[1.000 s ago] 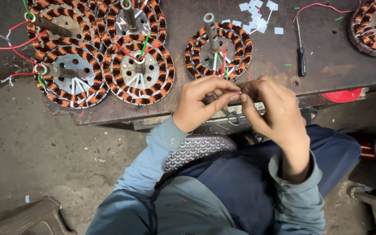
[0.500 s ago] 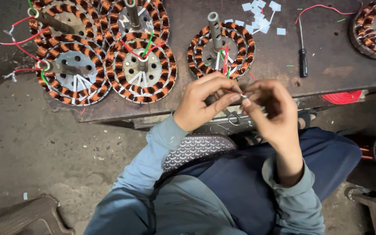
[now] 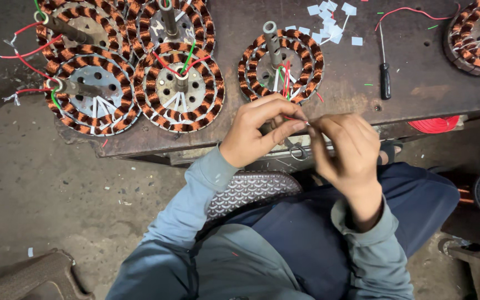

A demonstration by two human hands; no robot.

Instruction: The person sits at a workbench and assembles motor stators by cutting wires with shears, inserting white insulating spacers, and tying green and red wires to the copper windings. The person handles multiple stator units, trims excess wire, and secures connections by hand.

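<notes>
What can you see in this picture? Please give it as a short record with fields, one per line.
Setting: dark metal workbench seen from above, person seated at it
Left hand: left hand pinches a thin red wire at the fingertips
Right hand: right hand meets the left at the same wire
Nearest part: copper-wound stator with a metal shaft, its wires leading toward the hands
Other parts: four stators at left, one at far right
Tool: black-handled screwdriver lying on the bench
Scraps: small white paper pieces
</notes>
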